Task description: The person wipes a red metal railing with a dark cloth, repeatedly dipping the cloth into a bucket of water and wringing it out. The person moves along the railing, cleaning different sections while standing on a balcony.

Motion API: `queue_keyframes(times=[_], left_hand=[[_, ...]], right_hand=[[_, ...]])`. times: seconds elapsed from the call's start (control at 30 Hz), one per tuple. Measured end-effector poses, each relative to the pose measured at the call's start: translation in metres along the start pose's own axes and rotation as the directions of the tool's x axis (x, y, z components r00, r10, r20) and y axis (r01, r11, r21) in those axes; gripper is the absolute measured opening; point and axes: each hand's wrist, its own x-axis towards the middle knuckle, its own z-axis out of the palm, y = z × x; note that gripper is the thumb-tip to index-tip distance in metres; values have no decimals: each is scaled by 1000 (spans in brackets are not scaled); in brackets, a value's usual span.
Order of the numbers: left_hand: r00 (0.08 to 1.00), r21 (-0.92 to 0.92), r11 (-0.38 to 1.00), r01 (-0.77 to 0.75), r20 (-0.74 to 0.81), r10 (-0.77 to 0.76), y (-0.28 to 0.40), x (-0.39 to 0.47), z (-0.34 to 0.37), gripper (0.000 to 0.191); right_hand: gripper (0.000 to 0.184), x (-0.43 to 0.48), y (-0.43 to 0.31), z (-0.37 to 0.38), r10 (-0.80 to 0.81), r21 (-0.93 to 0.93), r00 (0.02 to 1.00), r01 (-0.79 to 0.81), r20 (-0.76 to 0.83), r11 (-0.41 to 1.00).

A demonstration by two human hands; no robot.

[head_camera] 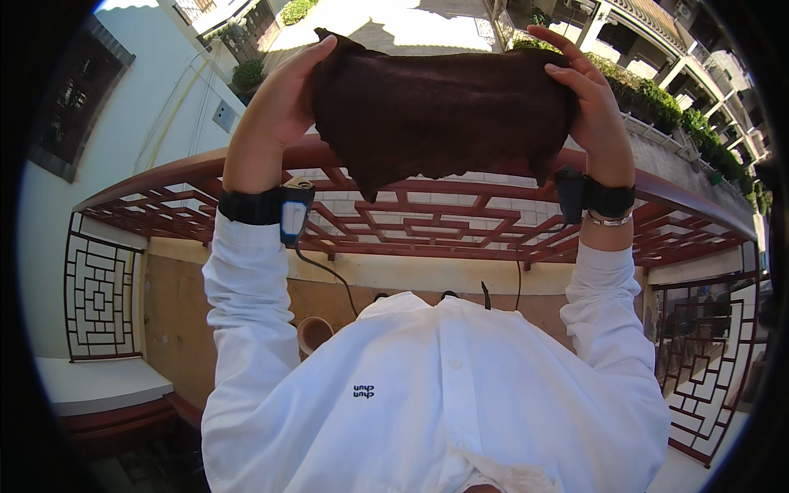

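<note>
A dark brown piece of cloth (437, 114) is stretched between my two hands, with ragged lower edges. On its left end my left hand (286, 101) grips it, the thumb lying near the upper corner. My right hand (588, 105) holds the other end, thumb on the near face and one finger raised apart. Both hands are out over the dark red handrail (662, 191) of a balcony railing. The cloth covers the middle of that rail, and its lower left corner hangs in a point. Most of the fingers of my left hand are hidden behind the cloth.
Below the handrail runs a red lattice (431, 219). A terracotta pot (314, 334) stands on the brown floor (179, 308) by my left side. Lattice panels (98, 296) close the sides. Beyond lie a paved yard (394, 31) and hedges (653, 98). Cables (330, 271) hang from my wrist devices.
</note>
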Motion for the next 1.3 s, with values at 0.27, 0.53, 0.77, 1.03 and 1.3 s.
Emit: queue_keyframes(times=[0.27, 0.53, 0.77, 1.03, 1.3], left_hand=[[834, -283, 919, 276, 545, -83, -59, 5, 19, 78], [890, 147, 989, -24, 454, -46, -71, -26, 79, 68], [892, 122, 992, 19, 447, -72, -32, -25, 68, 38], [863, -363, 909, 206, 505, 6, -27, -14, 50, 41], [852, -375, 924, 68, 503, 142, -6, -11, 32, 47]], right_hand=[[44, 16, -52, 41, -23, 66, 987, 13, 161, 998], [42, 50, -29, 39, 214, -16, 954, -215, 208, 976], [30, 31, 27, 23, 247, -158, 965, -230, 92, 960], [24, 8, 87, 37, 217, -15, 836, -259, -504, 966], [42, -11, 84, 80, 185, 213, 983, -178, -15, 961]])
